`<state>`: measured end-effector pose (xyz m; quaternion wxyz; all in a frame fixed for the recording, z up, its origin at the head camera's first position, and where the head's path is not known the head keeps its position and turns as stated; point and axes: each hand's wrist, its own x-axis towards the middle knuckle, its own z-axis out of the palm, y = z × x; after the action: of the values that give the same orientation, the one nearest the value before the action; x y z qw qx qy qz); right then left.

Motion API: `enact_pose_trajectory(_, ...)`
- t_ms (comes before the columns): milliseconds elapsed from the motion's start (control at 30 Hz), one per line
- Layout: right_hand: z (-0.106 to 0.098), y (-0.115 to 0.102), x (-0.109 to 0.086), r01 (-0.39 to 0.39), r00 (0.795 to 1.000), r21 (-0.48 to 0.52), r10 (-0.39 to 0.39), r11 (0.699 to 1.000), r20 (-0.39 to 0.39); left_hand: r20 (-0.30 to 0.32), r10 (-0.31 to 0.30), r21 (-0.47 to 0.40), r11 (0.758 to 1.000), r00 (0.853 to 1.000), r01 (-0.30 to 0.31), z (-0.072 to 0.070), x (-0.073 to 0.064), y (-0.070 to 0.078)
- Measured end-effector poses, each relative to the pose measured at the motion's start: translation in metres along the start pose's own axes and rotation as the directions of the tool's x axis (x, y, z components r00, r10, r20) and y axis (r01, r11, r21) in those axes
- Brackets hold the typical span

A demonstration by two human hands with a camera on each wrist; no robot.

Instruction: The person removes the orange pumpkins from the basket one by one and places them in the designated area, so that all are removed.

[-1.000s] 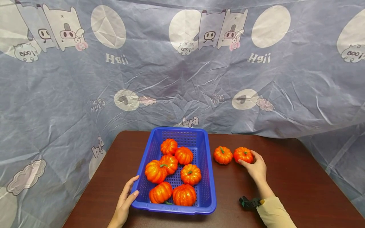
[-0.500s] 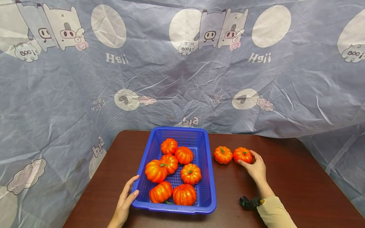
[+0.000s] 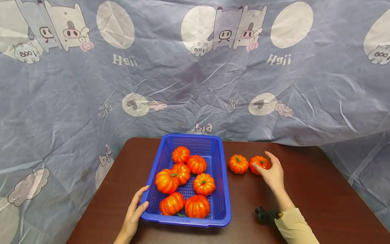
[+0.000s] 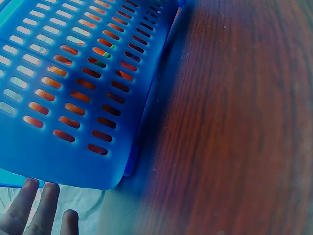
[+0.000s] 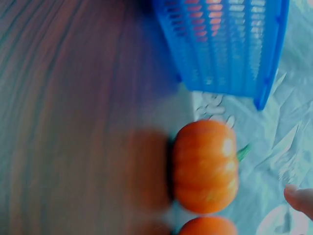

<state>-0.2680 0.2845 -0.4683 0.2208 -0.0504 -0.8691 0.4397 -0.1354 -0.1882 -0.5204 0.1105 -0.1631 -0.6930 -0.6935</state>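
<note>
Two small orange pumpkins stand on the table, right of a blue plastic basket (image 3: 226, 193). My right hand (image 3: 274, 174) hovers over the outer pumpkin (image 3: 262, 162), thumb and fingers spread apart and partly covering it. The inner pumpkin (image 3: 238, 164) is close beside that one, its green stem up. In the right wrist view a fingertip (image 5: 299, 199) shows apart from the nearer pumpkin (image 5: 205, 166). My left hand (image 3: 132, 213) rests against the basket's left side, fingers extended. The left wrist view shows its fingertips (image 4: 50, 188) right at the basket's edge.
Inside the basket lie several more orange pumpkins, such as a front one (image 3: 197, 206). A black strap-like device (image 3: 264, 215) is by the right sleeve (image 3: 294, 225). The brown table (image 3: 317, 189) meets a grey printed cloth (image 3: 189, 84) behind it.
My right hand has let go of the outer pumpkin and risen slightly, its fingers opening wider. The left hand stays at the basket. The head view has tilted slightly.
</note>
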Motion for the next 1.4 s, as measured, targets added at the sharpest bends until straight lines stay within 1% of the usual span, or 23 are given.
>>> enact_pose_trajectory(100, 0.001, -0.014, 0.000, 0.056, 0.998, 0.026, -0.056, 0.998, -0.008, -0.015, -0.010, -0.002, 1.000, 1.000, 0.010, 0.000, 0.000, 0.000)
enact_pose_trajectory(233, 0.002, -0.035, -0.003, 0.126, 0.992, 0.068, -0.126, 0.990, 0.000, -0.020, -0.022, -0.006, 1.000, 1.000, 0.022, 0.001, 0.001, 0.001)
enact_pose_trajectory(367, 0.002, -0.054, -0.007, 0.182, 0.982, 0.101, -0.186, 0.978, 0.031, -0.014, -0.019, -0.011, 1.000, 1.000, 0.018, 0.001, 0.001, 0.001)
enact_pose_trajectory(533, 0.004, -0.073, -0.013, 0.225, 0.967, 0.150, -0.239, 0.963, 0.084, -0.002, 0.002, -0.010, 1.000, 1.000, -0.002, 0.000, 0.002, 0.000)
enact_pose_trajectory(733, 0.011, -0.090, -0.018, 0.275, 0.932, 0.233, -0.319, 0.933, 0.173, -0.012, -0.003, 0.007, 1.000, 1.000, 0.003, 0.000, 0.001, 0.001)
enact_pose_trajectory(900, 0.020, -0.100, -0.024, 0.308, 0.905, 0.233, -0.360, 0.922, 0.226, -0.021, -0.019, 0.016, 1.000, 1.000, 0.020, 0.000, 0.001, 0.002)
enact_pose_trajectory(1000, 0.026, -0.104, -0.027, 0.333, 0.881, 0.239, -0.391, 0.912, 0.267, -0.018, -0.019, 0.014, 1.000, 1.000, 0.019, 0.000, 0.001, 0.002)
enact_pose_trajectory(1133, 0.033, -0.108, -0.031, 0.347, 0.833, 0.264, -0.425, 0.900, 0.353, -0.017, -0.012, 0.013, 1.000, 1.000, 0.012, 0.000, 0.001, 0.001)
enact_pose_trajectory(1267, 0.040, -0.112, -0.034, 0.364, 0.779, 0.275, -0.453, 0.890, 0.433, -0.019, -0.013, 0.012, 1.000, 1.000, 0.013, 0.000, 0.001, 0.000)
enact_pose_trajectory(1400, 0.047, -0.114, -0.036, 0.401, 0.708, 0.295, -0.498, 0.867, 0.501, -0.017, -0.015, 0.008, 1.000, 1.000, 0.015, 0.000, 0.001, 0.001)
